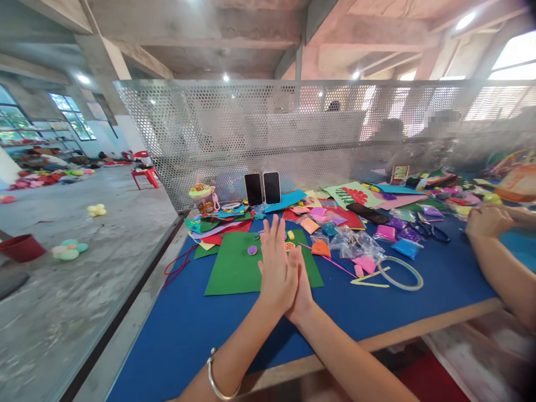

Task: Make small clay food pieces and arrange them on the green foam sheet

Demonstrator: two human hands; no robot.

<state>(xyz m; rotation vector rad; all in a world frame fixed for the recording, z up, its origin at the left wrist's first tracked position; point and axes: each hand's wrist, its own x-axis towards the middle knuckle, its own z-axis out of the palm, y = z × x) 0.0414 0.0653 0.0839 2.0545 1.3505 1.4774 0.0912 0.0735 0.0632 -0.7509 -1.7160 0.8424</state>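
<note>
Together, our left hand and right hand press palm to palm above the blue tabletop, fingers straight, holding nothing and pointing away from us. Just beyond them lies a green felt sheet, flat, its long axis running left to right; our hands hide part of its middle. Small felt pieces sit on it beyond our fingertips, too small to make out. Well off to the right, another person's hand rests on the tabletop.
</note>
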